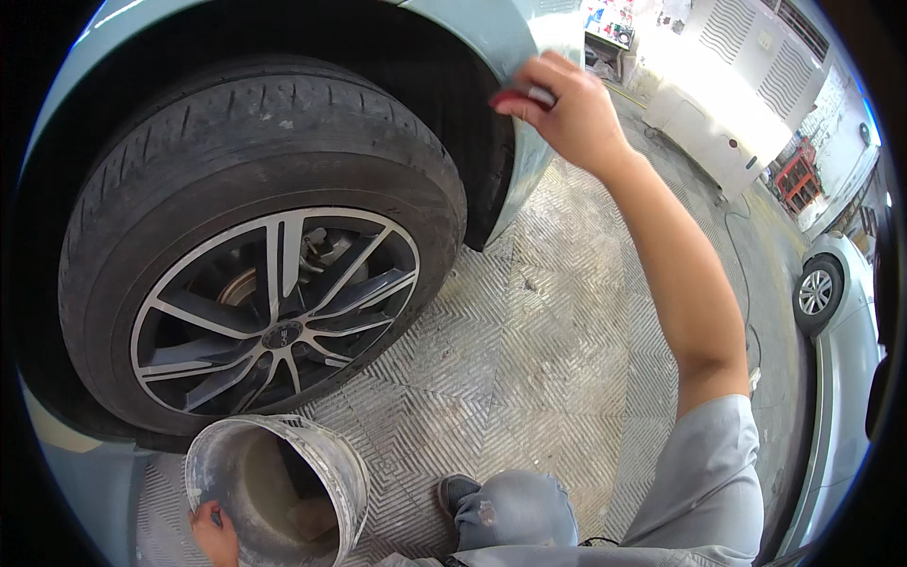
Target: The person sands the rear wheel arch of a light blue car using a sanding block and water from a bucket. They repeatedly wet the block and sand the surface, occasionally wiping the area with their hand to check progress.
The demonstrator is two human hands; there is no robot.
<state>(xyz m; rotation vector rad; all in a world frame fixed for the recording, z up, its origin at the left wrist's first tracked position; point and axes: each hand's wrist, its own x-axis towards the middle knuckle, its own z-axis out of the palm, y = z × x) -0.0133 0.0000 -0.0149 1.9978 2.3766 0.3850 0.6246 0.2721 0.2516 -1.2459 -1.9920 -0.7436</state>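
Note:
My right hand [578, 109] is raised at the edge of the pale blue-green car fender [472, 26], above the wheel arch opening. Its fingers are closed around a small red and grey pad [520, 95], mostly covered by the hand; whether the pad touches the paint is hard to tell. Down at the lower left, my left hand [215, 537] is over the near-left side of a dirty white bucket [351, 472]. Those fingers are curled together with a bit of something dark between them. Murky liquid [274, 487] and a dim shape lie inside the bucket.
A large tyre [283, 132] on a black and silver alloy wheel [282, 335] fills the left, directly behind the bucket. Ridged tiles [529, 331] cover the floor. At the right are a parked light car [846, 378], a white cabinet [727, 94] and a red metal frame [798, 180].

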